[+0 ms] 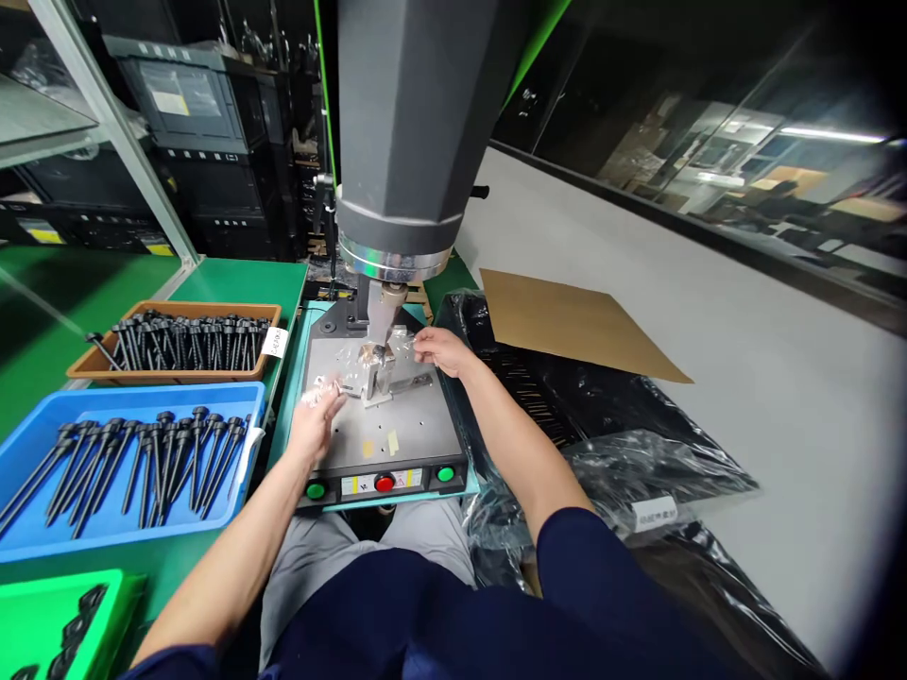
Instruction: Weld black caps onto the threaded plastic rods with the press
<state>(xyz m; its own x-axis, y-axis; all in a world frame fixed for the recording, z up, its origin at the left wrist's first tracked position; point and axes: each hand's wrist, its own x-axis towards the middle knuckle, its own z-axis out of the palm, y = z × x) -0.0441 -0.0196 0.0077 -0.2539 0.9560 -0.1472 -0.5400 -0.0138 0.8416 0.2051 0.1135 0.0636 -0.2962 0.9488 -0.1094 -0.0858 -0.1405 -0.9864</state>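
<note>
My left hand (316, 422) is at the left of the press table (418, 439), its fingers closed on a crinkled edge of clear plastic film (349, 364) and slightly blurred. My right hand (443, 351) pinches the film's other side at the right. The film stretches around a small metal fixture (379, 382) in the middle of the table. Directly above that fixture comes down the pale tool tip (385, 312) of a large grey machine head (403, 123). Whether the tip touches the film or the fixture, I cannot tell.
Green buttons (316, 489) flank a red button (384, 483) on the front panel. On the left stand an orange tray (177, 376) and a blue tray (128, 540) of black bolt-like parts, with a green tray (106, 623) nearer. Cardboard (573, 321) lies over black plastic bags (638, 406) at right.
</note>
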